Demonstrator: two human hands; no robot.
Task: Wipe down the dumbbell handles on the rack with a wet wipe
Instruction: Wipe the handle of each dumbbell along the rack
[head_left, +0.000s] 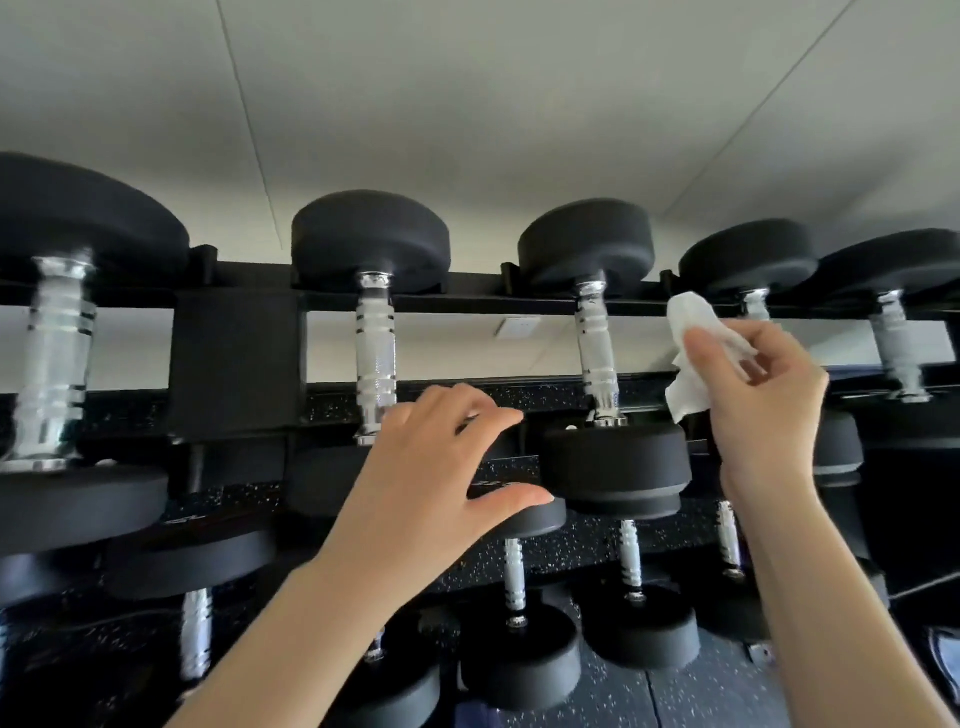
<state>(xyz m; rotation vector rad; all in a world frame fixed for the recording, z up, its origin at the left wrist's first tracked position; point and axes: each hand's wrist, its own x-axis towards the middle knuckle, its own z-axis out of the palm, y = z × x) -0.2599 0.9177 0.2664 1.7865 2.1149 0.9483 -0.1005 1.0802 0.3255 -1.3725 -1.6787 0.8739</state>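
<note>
My right hand, right of centre in the frame, pinches the crumpled wet wipe between thumb and curled fingers, just beside a chrome dumbbell handle on the rack's top rail. My left hand, at centre, has its fingers spread and loosely bent, holding nothing; whether they touch the dumbbell head I cannot tell. Open gaps separate neighbouring handles.

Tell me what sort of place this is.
Most likely a gym or weight room. A black rack holds rows of rubber-headed dumbbells with chrome handles, and speckled rubber flooring lies below. The right hand holds a wet wipe.
</note>
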